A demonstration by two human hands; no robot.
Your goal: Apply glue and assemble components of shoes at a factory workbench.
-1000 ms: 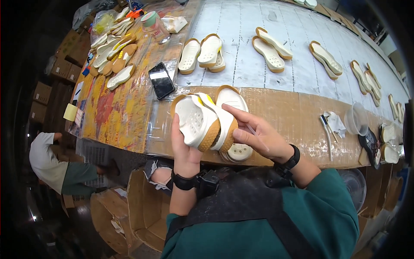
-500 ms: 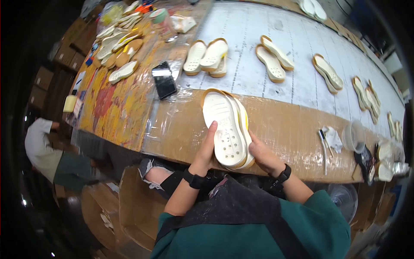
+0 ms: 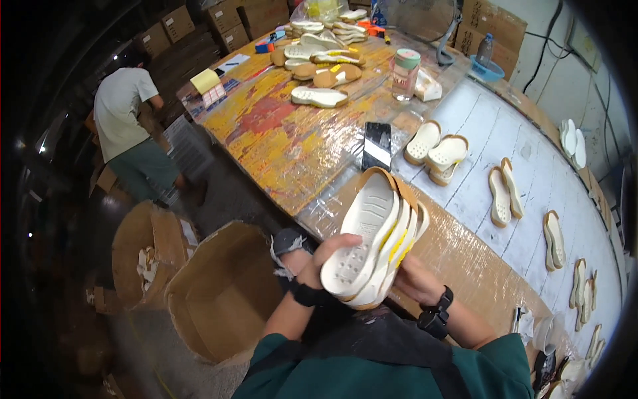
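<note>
A stack of several white shoe soles with tan edges and yellow marks along the sides is held between my two hands, above the near table edge. My left hand grips its left side, the thumb lying on the perforated top face. On the other side my right hand is closed around the stack's lower right edge; its fingertips are partly hidden behind the soles. A black phone lies just beyond the stack, and a group of similar soles stands to its right.
A paint-stained table carries a heap of soles and a jar with a green lid. More soles are spread along the white surface. Cardboard boxes stand at lower left. Another person is farther left.
My view has swung left, so the table things appear farther right. The soles in my hands are tilted and fanned apart, showing more of the stack's side. Both hands keep hold.
</note>
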